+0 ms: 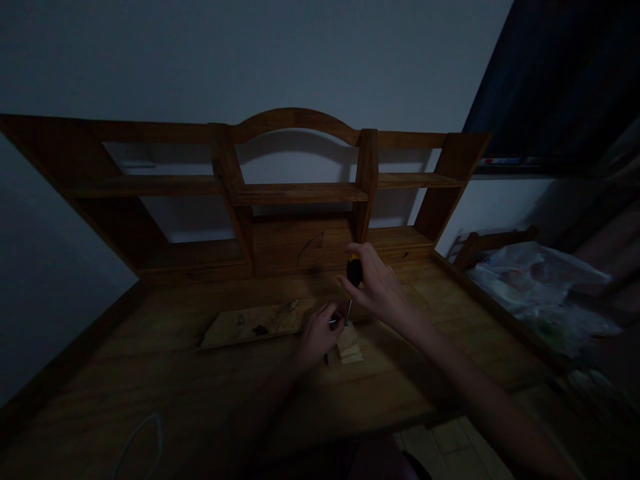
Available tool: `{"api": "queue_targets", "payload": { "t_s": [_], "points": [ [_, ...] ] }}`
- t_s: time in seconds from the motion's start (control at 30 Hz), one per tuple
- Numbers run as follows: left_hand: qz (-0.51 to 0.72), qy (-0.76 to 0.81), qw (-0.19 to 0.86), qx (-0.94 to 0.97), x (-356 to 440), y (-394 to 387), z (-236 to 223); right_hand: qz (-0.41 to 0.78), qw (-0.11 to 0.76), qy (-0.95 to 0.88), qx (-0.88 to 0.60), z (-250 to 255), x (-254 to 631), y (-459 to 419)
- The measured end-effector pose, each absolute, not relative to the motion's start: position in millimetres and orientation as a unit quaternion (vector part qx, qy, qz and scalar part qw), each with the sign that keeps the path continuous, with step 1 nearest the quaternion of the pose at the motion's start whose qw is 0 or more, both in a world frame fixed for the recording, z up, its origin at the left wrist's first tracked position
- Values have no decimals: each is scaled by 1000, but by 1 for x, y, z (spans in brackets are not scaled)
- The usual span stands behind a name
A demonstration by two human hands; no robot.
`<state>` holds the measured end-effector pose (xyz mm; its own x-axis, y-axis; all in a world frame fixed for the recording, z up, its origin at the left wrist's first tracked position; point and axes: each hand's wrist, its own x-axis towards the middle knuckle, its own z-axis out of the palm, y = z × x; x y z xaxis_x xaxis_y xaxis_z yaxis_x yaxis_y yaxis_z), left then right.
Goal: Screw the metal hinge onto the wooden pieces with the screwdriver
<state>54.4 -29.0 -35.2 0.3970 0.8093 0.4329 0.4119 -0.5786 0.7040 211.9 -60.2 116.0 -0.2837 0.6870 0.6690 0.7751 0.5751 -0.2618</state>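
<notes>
My right hand (379, 288) is wrapped round the black handle of a screwdriver (353, 279), which stands nearly upright with its tip down on a small pale wooden block (349, 347). My left hand (319, 333) is closed beside the shaft's lower end, fingers pinched at the tip where a small metal piece shows; what it pinches is too small to name. A flat wooden board (253, 323) lies just left of the hands on the wooden desk (200, 393).
A wooden hutch with shelves (295, 193) rises at the desk's back against a white wall. Crumpled plastic bags (540, 290) lie right of the desk. A thin light cable (143, 437) loops on the near left desk surface. The room is dim.
</notes>
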Motion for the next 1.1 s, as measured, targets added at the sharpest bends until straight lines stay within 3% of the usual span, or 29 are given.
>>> {"api": "queue_targets", "payload": {
  "t_s": [1.1],
  "points": [
    [401, 361, 273, 797, 53, -28, -33, -58, 346, -817, -458, 134, 228, -66]
  ]
}}
